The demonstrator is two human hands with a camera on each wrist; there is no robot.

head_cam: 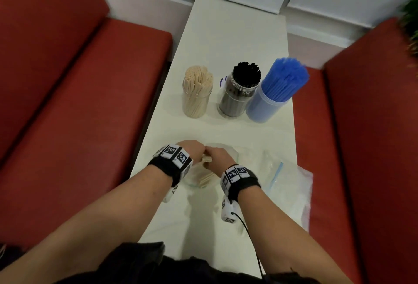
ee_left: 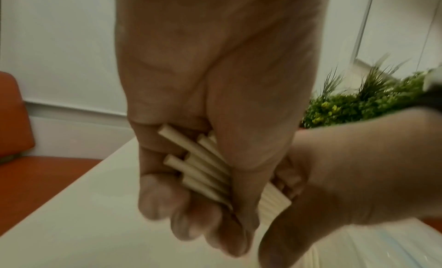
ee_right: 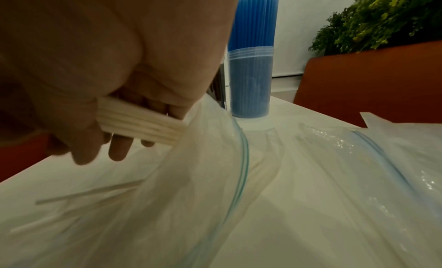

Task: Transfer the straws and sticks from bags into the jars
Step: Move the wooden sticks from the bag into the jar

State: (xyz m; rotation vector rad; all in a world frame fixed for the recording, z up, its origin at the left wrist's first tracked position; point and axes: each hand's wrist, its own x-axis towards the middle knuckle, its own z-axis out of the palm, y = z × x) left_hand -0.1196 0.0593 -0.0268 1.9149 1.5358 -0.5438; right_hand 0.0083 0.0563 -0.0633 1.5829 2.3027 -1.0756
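Note:
Both hands meet low over the near part of the white table (head_cam: pixel 226 42). My left hand (head_cam: pixel 190 150) grips a bundle of pale wooden sticks (ee_left: pixel 198 168), fingers and thumb curled round it. My right hand (head_cam: pixel 218 158) grips the same bundle (ee_right: pixel 141 124) at the mouth of a clear zip bag (ee_right: pixel 215 177). A few loose sticks (ee_right: pixel 91 192) still lie inside that bag. Further back stand three jars: one with wooden sticks (head_cam: pixel 196 94), one with black straws (head_cam: pixel 239 94), and one with blue straws (head_cam: pixel 271 96).
A second clear zip bag (head_cam: pixel 278 175) lies flat to the right of my hands, over the table's right edge. Red bench seats (head_cam: pixel 79 114) flank the table on both sides. A green plant (ee_right: pixel 382 16) stands behind the right bench.

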